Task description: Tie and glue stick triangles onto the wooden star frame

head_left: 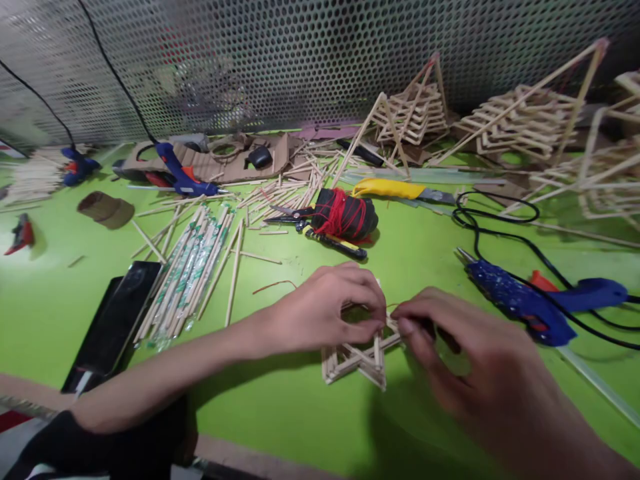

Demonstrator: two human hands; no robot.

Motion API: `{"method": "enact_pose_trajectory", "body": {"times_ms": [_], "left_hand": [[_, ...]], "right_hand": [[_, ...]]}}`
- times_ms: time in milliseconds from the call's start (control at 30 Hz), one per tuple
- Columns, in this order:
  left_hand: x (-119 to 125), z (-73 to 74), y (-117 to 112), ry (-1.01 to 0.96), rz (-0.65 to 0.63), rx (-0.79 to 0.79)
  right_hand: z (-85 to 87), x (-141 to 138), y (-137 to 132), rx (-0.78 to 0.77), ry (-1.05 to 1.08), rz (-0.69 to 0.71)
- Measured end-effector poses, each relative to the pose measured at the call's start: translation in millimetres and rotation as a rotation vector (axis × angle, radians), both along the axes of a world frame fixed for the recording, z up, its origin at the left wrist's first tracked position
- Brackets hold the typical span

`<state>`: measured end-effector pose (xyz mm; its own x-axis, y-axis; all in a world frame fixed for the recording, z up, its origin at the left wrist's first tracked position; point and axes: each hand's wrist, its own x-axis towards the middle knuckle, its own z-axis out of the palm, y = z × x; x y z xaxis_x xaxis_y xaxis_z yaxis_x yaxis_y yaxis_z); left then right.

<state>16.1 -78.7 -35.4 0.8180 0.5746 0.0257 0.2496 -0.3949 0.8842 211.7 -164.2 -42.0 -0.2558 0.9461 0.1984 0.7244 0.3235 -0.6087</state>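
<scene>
A small frame of stacked wooden sticks lies on the green table near the front edge. My left hand rests over its top, fingers curled and pinched on the sticks. My right hand comes in from the right, thumb and fingers pinched at the frame's right corner, where a thin red thread seems to run. What the right fingertips hold is too small to make out.
A blue glue gun with black cable lies right. A black spool with red thread, scissors, a yellow-handled knife, loose and wrapped sticks, a black phone, a second glue gun and finished stick structures surround the work.
</scene>
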Motion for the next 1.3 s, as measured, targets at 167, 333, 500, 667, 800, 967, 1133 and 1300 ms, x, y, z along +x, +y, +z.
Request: {"method": "enact_pose_trajectory", "body": {"times_ms": [167,333,500,667,800,967,1133,1300], "left_hand": [[-1,2.8,-5,0.103,0.002,0.155],[-4,5.0,-10,0.171,0.042,0.186],[-3,7.5,-13,0.154,0.085,0.103],[-1,9.5,-10,0.107,0.149,-0.081],[-3,12.1,-7,0.117,0.175,-0.136],[-6,15.0,-4,0.141,0.106,-0.136],[-7,16.2,-2,0.135,0.112,-0.139],[-10,22.3,-3,0.153,0.086,-0.136]], "right_hand": [[-5.8,-7,-4,-0.103,-0.013,0.009],[-14.0,-11,-3,-0.054,0.004,-0.032],[-16.6,-12,-1,-0.061,0.011,-0.033],[-9.7,-13,4,-0.084,-0.065,0.018],[-5.0,-16,10,-0.117,-0.143,-0.002],[-3.5,-20,14,-0.184,-0.074,-0.009],[-2.3,-20,16,-0.244,0.011,-0.005],[-4.9,-16,16,-0.222,0.075,0.019]]}}
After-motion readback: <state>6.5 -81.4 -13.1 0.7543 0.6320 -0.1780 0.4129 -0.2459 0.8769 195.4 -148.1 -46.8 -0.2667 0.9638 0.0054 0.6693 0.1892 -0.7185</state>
